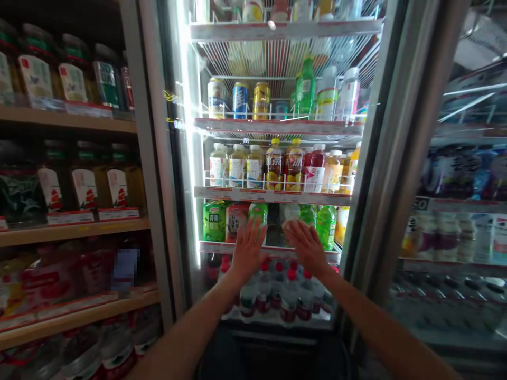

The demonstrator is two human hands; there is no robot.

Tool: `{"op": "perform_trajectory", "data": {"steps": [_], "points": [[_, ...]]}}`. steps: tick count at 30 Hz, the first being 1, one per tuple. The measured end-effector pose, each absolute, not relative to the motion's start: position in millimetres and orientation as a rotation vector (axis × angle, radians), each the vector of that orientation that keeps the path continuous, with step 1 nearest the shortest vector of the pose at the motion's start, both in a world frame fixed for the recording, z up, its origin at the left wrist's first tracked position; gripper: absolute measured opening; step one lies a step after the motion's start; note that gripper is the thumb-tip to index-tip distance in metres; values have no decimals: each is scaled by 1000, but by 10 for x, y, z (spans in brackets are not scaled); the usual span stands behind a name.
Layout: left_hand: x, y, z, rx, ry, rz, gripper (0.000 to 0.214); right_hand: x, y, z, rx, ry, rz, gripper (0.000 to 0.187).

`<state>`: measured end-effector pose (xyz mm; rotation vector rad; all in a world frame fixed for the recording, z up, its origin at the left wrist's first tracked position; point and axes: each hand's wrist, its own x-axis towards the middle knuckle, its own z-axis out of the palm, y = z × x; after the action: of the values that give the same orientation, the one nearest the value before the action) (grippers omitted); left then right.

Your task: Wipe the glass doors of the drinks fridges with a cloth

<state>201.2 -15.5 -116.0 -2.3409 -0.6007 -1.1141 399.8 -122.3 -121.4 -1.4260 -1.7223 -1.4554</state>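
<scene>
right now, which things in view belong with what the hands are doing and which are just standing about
With the hands:
left hand, spread open in front of a green bottle
right hand, nearest other green bottles; contact unclear
their fridge shelf

Just standing about:
red-capped bottles
blue can
gold can
yellow-capped bottles

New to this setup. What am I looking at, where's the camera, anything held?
No robot: these are a person's bare hands, the left hand and right hand. The single picture comes from a head-worn camera looking forward and down. Both arms stretch out before a lit fridge of drinks. Cans stand on an upper shelf, red-capped bottles at the bottom. The left hand is before a green bottle. Neither visibly holds anything; whether fingertips touch, I can't tell.
</scene>
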Motion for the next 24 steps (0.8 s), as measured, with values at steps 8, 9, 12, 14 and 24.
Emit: {"op": "perform_trajectory", "data": {"steps": [8,9,12,14,24], "points": [[2243,-313,-1092,-2355,-582,-1088,76,4093,-1416,-1378,-1452,-1512,-1477,53],[2250,-304,-1110,-2349,-576,-1092,76,4120,-1478,-1515,-1479,-1542,-1474,54],[2273,-273,-1156,-2334,-566,-1107,75,4265,-1590,-1583,-1508,-1568,-1493,56],[2293,-270,-1168,-2335,-582,-1114,75,4387,-1595,-1356,-1497,-1444,-1517,57],[2321,-264,-1197,-2330,-581,-1132,73,4575,-1717,-1588,-1479,-1202,-1502,63]]}}
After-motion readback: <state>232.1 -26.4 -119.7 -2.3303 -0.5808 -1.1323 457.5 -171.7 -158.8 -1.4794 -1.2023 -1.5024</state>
